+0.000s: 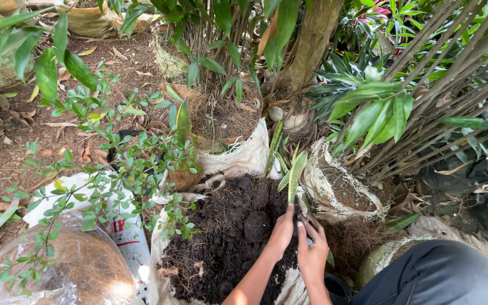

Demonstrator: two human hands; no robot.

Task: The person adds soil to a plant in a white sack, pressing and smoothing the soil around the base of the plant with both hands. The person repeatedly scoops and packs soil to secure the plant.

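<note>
Both hands set at the base of a small seedling in a sack of dark soil.

Head view: the left hand (280, 232) and right hand (313, 247) close together around the stem of the green-leaved seedling (295, 172), which stands upright at the right edge of the soil-filled white woven sack (162, 265). A clear bag of coconut fibre (80, 271) lies well to the left; a second potted sack (340, 195) sits just beside on the right.

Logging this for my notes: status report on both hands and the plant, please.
Left hand and right hand both closed around the seedling base. Seedling upright in the soil sack. Leafy shrub crowds the left side.
</note>
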